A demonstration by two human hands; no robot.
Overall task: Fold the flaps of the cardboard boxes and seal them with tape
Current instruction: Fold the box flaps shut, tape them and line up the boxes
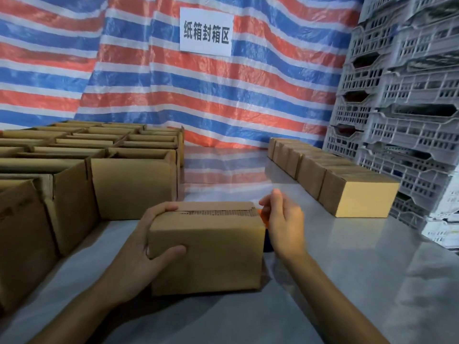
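A small brown cardboard box point(208, 254) stands on the grey table point(347, 269) in front of me, its top flaps folded down with a rough seam along the top. My left hand point(146, 247) grips its left end, fingers over the top edge and thumb on the front face. At the box's right end my right hand point(283, 219) has its fingers curled around a tape dispenser point(263, 216), of which only an orange and dark part shows. A strip of clear tape point(253, 184) seems to stretch up and back from it, faint against the table.
Several open boxes point(104, 155) are packed together on the left. A row of closed boxes point(347, 187) runs along the right. Stacked grey plastic crates point(402, 108) rise at the far right. A striped tarp with a white sign point(206, 32) hangs behind.
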